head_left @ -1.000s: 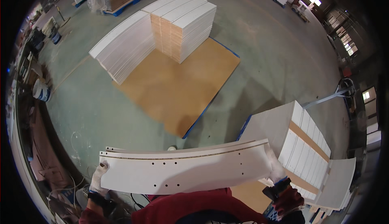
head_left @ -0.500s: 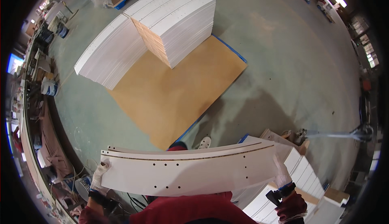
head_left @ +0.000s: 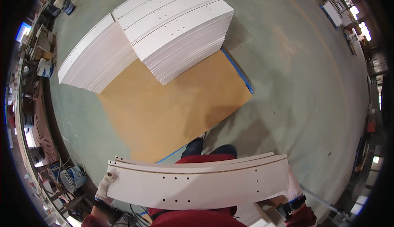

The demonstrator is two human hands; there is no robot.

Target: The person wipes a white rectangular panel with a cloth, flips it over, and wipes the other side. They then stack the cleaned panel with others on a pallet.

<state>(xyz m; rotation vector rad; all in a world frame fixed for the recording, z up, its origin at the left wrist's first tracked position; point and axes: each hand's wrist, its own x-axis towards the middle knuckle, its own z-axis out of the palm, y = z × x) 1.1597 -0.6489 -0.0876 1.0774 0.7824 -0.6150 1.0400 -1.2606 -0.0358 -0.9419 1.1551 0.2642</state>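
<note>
Across my body I carry curved white panels (head_left: 217,188) with rows of small dark drilled holes; a second panel edge shows behind the front one. My left hand (head_left: 105,185), in a white knit glove, is closed around the left end, thumb over the front face. At the right end my gloved right hand (head_left: 292,182) grips the panels; its fingers are mostly hidden behind them. Ahead stand a taller stack of similar white panels (head_left: 184,34) and a second stack (head_left: 88,60) joined at its left.
Both stacks rest on a brown sheet (head_left: 172,116) over a blue-edged pallet (head_left: 242,77). Along the left runs a cluttered bench with buckets (head_left: 73,177) and cables. More white panels (head_left: 250,216) lie behind the held ones at lower right. Other materials line the right wall.
I have stepped toward the pallet, so the stacks appear closer and larger. The held panels stay level between both hands, and the panels at lower right have mostly left the view.
</note>
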